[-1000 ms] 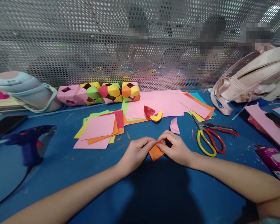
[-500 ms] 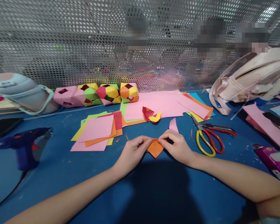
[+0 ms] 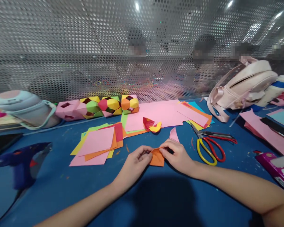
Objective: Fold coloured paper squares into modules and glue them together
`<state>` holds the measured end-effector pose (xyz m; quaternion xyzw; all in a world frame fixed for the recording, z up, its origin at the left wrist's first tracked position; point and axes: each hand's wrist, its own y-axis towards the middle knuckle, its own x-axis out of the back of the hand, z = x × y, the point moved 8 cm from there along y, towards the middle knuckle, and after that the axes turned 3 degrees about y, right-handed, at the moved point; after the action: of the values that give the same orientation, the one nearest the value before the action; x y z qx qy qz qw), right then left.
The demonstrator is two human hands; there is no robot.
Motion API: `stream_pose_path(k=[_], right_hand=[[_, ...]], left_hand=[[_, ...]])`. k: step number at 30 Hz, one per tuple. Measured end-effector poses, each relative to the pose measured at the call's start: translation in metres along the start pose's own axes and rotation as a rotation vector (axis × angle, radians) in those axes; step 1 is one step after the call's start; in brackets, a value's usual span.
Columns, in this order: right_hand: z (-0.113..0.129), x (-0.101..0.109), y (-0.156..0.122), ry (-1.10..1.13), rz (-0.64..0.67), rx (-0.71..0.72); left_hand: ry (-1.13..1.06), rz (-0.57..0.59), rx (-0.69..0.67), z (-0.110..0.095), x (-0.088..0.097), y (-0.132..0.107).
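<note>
Left hand [image 3: 135, 161] and right hand [image 3: 178, 155] pinch partly folded orange paper [image 3: 157, 159] at center, while paper balls [image 3: 93, 106] at middle left look finished and sheets [image 3: 98, 140] below lie unfolded.

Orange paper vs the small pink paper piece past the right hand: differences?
Colour: the orange paper is orange; the pink piece is pink.
Hold: the orange paper is pinched by both the left hand and the right hand; the pink piece is in neither hand's grip.
Outline: the orange paper shows a broad lower edge; the pink piece narrows toward its top.
Shared: both are small paper pieces.
</note>
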<state>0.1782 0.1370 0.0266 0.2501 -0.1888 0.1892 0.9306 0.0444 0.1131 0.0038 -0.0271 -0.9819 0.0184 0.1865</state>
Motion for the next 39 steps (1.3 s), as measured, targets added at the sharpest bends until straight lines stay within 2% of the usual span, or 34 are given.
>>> stream_pose_path(k=[5, 10, 18, 28, 34, 39], right_hand=[[0.002, -0.004, -0.001, 0.014, 0.036, 0.001], [-0.002, -0.004, -0.002, 0.024, 0.035, -0.056], [0.0, -0.003, -0.001, 0.063, 0.019, -0.066], [-0.008, -0.002, -0.001, 0.13, 0.013, -0.216], [-0.01, -0.003, -0.002, 0.171, 0.014, -0.255], [-0.008, -0.004, -0.002, 0.164, 0.02, -0.232]], left_hand=[[0.015, 0.102, -0.062, -0.006, -0.011, 0.002], [-0.102, 0.047, 0.018, 0.001, -0.007, 0.002], [-0.188, 0.083, 0.063, 0.002, -0.011, 0.0], [-0.104, 0.107, 0.036, -0.001, -0.011, -0.001], [-0.008, 0.074, 0.012, 0.0, -0.007, 0.001], [0.008, 0.073, -0.01, -0.002, -0.007, 0.002]])
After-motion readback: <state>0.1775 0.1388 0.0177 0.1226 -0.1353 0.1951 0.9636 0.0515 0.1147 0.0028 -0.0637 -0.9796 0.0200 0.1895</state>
